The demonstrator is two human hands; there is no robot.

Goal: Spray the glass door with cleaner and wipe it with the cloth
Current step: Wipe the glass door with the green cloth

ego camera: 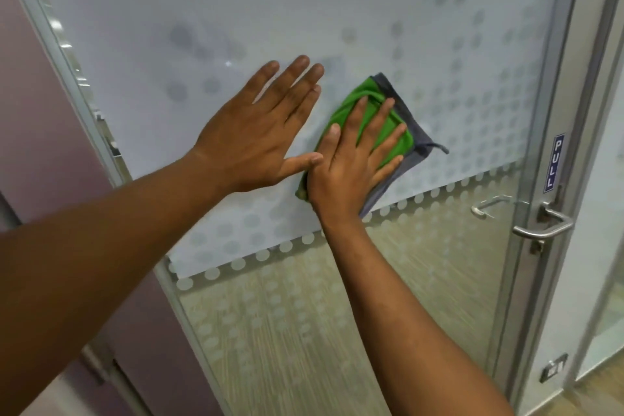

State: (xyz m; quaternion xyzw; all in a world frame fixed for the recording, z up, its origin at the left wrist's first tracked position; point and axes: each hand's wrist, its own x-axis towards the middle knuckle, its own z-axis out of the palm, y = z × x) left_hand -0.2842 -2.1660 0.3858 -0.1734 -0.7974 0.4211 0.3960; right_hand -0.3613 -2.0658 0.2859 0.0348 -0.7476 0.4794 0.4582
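The glass door [337,3] fills the view, frosted with a dot pattern above and clear below. A green cloth with a grey edge [403,127] lies flat on the frosted part near the middle. My right hand [351,165] presses the cloth against the glass with straight, spread fingers. My left hand [260,128] rests flat on the glass just left of the cloth, fingers straight, its thumb touching my right hand. No spray bottle is in view.
A metal lever handle [543,228] sits at the door's right edge, under a blue PULL sticker [553,164]. The metal door frame [580,111] runs down the right. A purple wall [37,132] stands at the left.
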